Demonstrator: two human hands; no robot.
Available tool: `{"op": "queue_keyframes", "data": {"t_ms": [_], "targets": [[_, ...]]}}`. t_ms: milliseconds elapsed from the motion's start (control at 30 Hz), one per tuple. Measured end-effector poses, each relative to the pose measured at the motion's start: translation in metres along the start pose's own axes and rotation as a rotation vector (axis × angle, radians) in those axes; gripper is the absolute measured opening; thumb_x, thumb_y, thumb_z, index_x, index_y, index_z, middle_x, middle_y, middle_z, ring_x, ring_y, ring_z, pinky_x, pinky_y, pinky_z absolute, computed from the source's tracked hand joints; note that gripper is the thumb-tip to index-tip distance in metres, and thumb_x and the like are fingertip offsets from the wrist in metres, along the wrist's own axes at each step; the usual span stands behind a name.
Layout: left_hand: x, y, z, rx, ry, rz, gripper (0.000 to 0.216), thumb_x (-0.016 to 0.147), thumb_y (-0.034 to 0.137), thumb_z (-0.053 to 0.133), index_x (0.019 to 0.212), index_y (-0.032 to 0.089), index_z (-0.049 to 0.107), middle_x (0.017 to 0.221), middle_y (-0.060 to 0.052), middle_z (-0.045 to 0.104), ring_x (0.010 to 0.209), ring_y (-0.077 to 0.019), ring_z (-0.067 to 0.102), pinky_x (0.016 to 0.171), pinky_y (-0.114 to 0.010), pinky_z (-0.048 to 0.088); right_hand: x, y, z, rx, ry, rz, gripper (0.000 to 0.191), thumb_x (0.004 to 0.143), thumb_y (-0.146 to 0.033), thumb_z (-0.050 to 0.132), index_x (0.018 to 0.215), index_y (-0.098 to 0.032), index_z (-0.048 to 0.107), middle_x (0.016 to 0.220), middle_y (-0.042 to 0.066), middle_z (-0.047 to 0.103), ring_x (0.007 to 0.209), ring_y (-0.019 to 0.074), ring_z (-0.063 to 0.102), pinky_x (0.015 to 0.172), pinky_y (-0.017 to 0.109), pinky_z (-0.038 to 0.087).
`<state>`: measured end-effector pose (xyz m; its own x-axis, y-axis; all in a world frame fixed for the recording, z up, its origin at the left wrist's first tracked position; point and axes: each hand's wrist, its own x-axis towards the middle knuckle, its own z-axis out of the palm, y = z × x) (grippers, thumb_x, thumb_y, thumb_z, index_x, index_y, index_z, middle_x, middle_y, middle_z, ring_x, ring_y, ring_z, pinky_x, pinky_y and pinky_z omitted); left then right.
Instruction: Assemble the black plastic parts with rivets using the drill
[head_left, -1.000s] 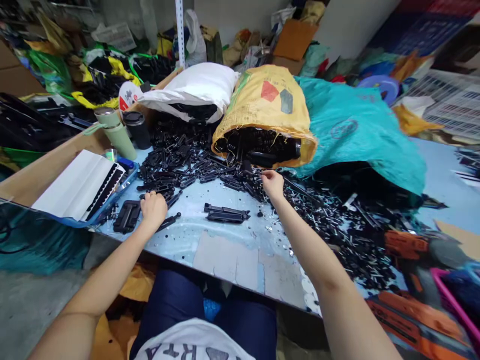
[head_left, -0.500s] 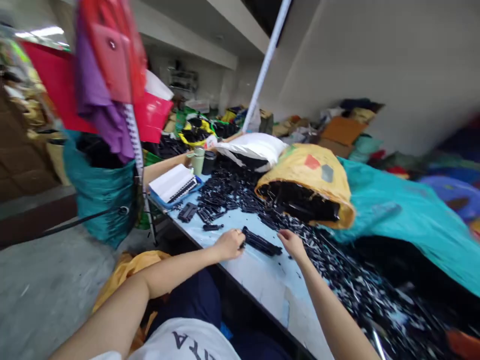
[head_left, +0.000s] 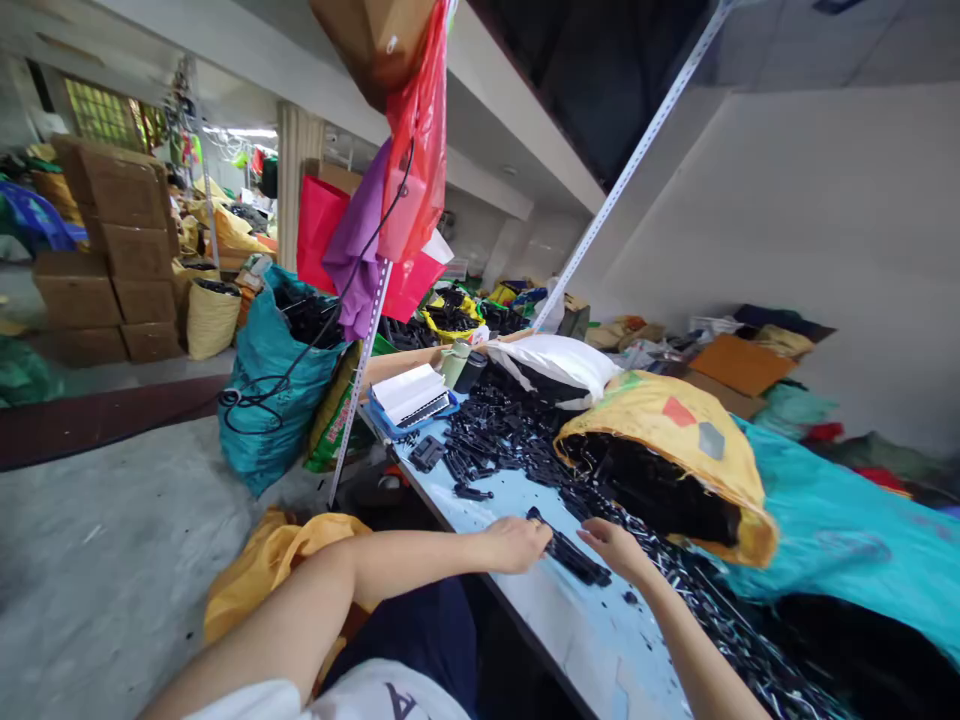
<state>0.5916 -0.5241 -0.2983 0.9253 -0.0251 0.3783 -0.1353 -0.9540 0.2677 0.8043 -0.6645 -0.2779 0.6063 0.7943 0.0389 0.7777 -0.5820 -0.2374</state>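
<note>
Worktable, head view. The elongated black parts (head_left: 577,562) lie on the blue tabletop (head_left: 480,512), between the two hands, just right of the left hand (head_left: 519,544) and just left of the right hand (head_left: 616,546). The left hand's fingers are curled; whether they grip anything cannot be told. The right hand's thumb and fingertips nearly meet, any content indiscernible. Farther off: a heap of black pieces (head_left: 511,432) and a yellow sack (head_left: 660,415).

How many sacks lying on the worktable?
3: a white sack toward the far end, a yellow sack in the middle, and a teal sack running off the picture's right edge. Any behind them would be hidden.
</note>
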Motion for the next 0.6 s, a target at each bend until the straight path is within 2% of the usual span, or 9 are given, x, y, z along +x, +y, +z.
{"op": "queue_keyframes", "data": {"t_ms": [133,267,400,500,600], "targets": [[0.012,0.002,0.024,0.044,-0.021,0.069,0.031,0.086,0.04,0.051,0.1,0.012,0.054,0.093,-0.012,0.062,0.086,-0.0246,0.061,0.065,-0.032,0.048,0.005,0.018,0.009,-0.033,-0.05,0.064,0.029,0.075,-0.039,0.051,0.085,-0.017,0.067,0.077,0.007,0.069,0.072,0.0208,0.064,0.067,0.028,0.046],[0.022,-0.001,0.068,0.038,-0.073,0.118,0.035,0.086,0.044,0.05,0.099,0.013,0.057,0.088,-0.01,0.063,0.081,-0.0226,0.061,0.06,-0.03,0.046,0.019,0.046,0.019,-0.08,-0.097,0.171,0.028,0.077,-0.036,0.052,0.092,-0.016,0.065,0.082,0.008,0.069,0.079,0.0223,0.065,0.073,0.029,0.047],[0.02,-0.005,0.111,0.025,-0.065,0.143,0.033,0.084,0.043,0.055,0.097,0.013,0.057,0.087,-0.009,0.064,0.085,-0.0221,0.059,0.067,-0.032,0.045,0.042,0.07,0.016,-0.176,-0.016,0.321,0.038,0.084,-0.037,0.044,0.107,-0.013,0.06,0.098,0.014,0.067,0.092,0.0275,0.063,0.081,0.035,0.046],[0.012,-0.005,0.122,0.008,-0.028,0.116,0.033,0.084,0.042,0.055,0.1,0.013,0.056,0.089,-0.009,0.063,0.09,-0.0216,0.056,0.075,-0.034,0.043,0.06,0.071,0.003,-0.234,0.126,0.474,0.048,0.088,-0.042,0.037,0.115,-0.006,0.055,0.109,0.023,0.061,0.104,0.0344,0.058,0.086,0.041,0.044],[0.008,-0.002,0.118,-0.047,-0.042,0.069,0.023,0.086,0.035,0.053,0.098,0.015,0.055,0.088,-0.007,0.061,0.089,-0.0201,0.054,0.077,-0.033,0.043,0.08,0.063,-0.009,-0.094,0.203,0.729,0.06,0.086,-0.051,0.038,0.12,-0.003,0.05,0.111,0.028,0.057,0.108,0.0392,0.054,0.086,0.047,0.043]]}}
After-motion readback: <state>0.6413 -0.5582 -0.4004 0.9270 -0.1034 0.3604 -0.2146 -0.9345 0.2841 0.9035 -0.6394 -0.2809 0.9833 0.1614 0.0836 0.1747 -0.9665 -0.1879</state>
